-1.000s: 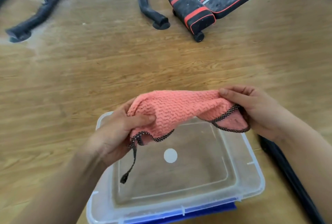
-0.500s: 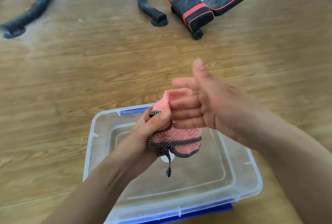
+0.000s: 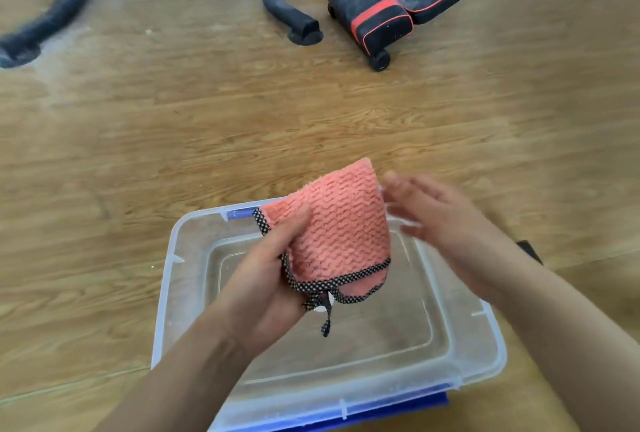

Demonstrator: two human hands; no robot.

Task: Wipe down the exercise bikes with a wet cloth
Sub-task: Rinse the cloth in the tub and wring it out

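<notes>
A folded pink cloth with black-and-white dotted trim is held above a clear plastic tub. My left hand grips the cloth from its left side, thumb on the front. My right hand is just right of the cloth, blurred, fingers straight and spread, holding nothing. A trim loop dangles below the cloth. The exercise equipment stands at the far edge of the floor: a black frame leg with a round foot and another black base bar at the far left.
A black padded bench with red stripes lies at the back right on the wooden floor. The tub sits on a blue lid. A dark object pokes out behind my right forearm.
The cloth went from stretched between both hands to folded in my left hand alone. My right hand let go and has drawn away to the right, fingers spread.
</notes>
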